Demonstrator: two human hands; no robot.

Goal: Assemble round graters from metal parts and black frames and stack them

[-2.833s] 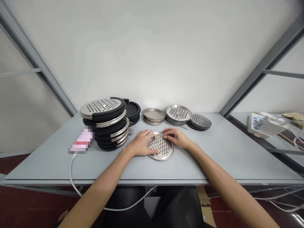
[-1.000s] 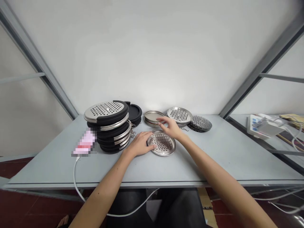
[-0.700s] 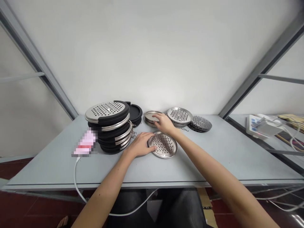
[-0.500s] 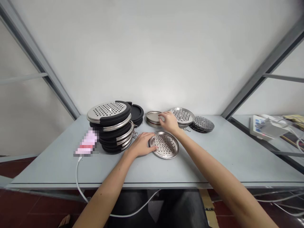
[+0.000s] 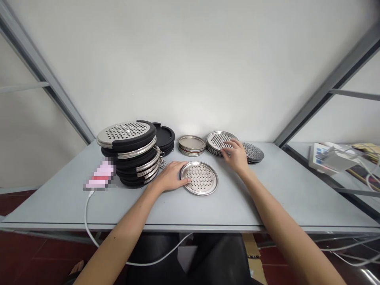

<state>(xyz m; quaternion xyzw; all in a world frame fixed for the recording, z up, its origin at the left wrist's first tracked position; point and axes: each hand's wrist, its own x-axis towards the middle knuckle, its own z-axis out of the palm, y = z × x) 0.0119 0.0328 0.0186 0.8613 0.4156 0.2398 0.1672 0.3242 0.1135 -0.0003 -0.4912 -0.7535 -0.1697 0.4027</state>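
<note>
Perforated metal disc (image 5: 204,179) lies flat on the near-middle tabletop (image 5: 225,209), with the left hand (image 5: 173,177) touching its left rim, thumb and fingers spread apart rather than closed around it. It looks thin, stiff and light, unlikely to break; its shiny rim may slip, and the hole edges could scrape skin, so the smooth outer edge seems the safest hold. Farther right, the right hand (image 5: 238,157) has its fingers loosely curled at the near right edge of the slotted disc stack (image 5: 217,138); whether they grip anything, I cannot tell.
</note>
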